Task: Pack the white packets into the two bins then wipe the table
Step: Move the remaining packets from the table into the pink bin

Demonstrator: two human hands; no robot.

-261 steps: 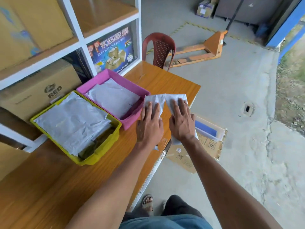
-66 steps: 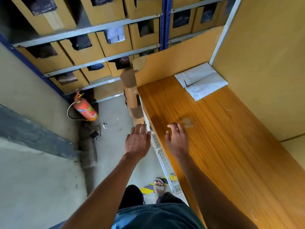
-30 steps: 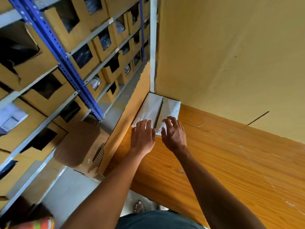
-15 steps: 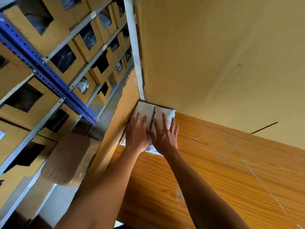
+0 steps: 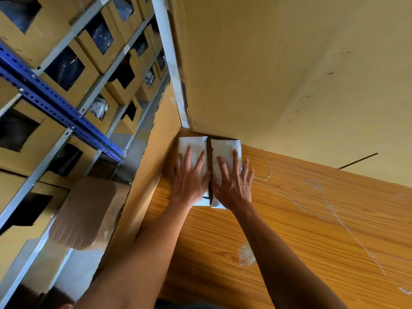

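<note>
Head view: left hand (image 5: 189,179) and right hand (image 5: 233,181) press flat, fingers spread, on two white packets (image 5: 225,148) in the table (image 5: 289,230) corner

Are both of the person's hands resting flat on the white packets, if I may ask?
Yes, the left hand and right hand each lie flat on a white packet.

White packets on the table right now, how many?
2, side by side in the table's far corner: the left packet under the left hand, the right packet under the right hand.
</note>
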